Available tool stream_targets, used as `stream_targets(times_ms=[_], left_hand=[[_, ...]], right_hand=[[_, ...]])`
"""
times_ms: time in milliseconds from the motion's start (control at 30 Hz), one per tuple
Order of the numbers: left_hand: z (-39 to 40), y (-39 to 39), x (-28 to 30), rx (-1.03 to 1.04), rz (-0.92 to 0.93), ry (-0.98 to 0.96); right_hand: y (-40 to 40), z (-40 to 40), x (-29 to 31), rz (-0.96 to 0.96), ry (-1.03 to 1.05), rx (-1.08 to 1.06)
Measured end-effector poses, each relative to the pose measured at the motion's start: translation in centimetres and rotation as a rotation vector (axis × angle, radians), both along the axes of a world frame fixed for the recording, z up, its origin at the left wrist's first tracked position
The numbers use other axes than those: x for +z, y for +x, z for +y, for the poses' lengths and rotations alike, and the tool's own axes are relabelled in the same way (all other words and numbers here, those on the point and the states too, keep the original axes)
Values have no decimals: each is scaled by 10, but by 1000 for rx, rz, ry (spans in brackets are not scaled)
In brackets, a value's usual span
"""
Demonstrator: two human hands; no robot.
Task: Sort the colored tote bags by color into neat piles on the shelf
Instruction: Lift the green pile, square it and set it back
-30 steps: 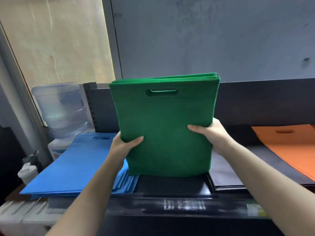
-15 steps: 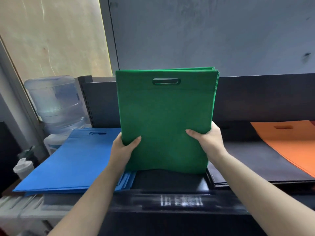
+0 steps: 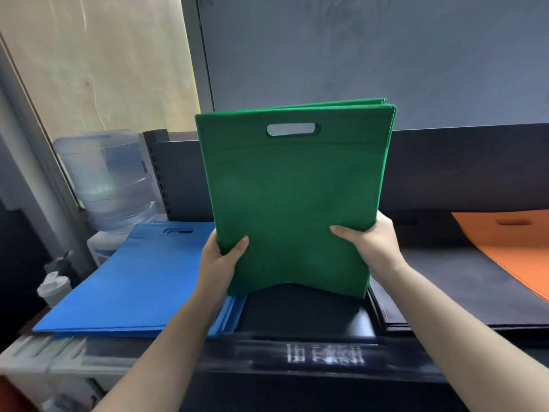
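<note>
Between two hands, a stack of green tote bags [image 3: 292, 197] stands upright on its bottom edge. The left hand [image 3: 218, 257] clasps the stack's lower left side, thumb across the front and fingers hidden behind. The right hand [image 3: 370, 242] clasps the lower right side the same way, thumb on the front. Both hands sit at about the same height, low on the stack, so most of its length rises above the grip, with the handle cutout at the top. The long axis runs straight up from the hands; the bottom edge arches upward in the middle, and whether its corners touch the dark shelf [image 3: 303, 316] below cannot be told. Just left of the left hand lies a flat pile of blue bags [image 3: 133, 281]. Right of the right hand lies a black pile [image 3: 475, 286], and beyond it an orange pile [image 3: 514, 248]. Judging by the gap directly beneath the hands, the stack probably needs to tip flat there; both hands are equally near.
</note>
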State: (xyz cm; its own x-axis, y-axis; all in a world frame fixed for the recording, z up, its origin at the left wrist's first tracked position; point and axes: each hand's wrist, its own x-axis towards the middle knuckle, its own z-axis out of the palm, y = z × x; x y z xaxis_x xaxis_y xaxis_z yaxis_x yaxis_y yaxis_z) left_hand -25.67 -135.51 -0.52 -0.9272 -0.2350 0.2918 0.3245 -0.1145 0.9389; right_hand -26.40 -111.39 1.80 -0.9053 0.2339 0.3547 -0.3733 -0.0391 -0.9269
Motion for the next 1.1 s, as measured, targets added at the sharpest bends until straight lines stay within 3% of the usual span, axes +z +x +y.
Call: stream_targets(times_ms=[233,333,1100], left_hand=[[-6,4,-21,-65,-86,-86],[-1,9,-23,-46,-17,-129],[-8,2,7,-37,61,3]], right_hand=[[6,1,-26,-86,-12,38],[9,-3,-34,-52,-8,9],[14,0,-17,-35,-91,143]])
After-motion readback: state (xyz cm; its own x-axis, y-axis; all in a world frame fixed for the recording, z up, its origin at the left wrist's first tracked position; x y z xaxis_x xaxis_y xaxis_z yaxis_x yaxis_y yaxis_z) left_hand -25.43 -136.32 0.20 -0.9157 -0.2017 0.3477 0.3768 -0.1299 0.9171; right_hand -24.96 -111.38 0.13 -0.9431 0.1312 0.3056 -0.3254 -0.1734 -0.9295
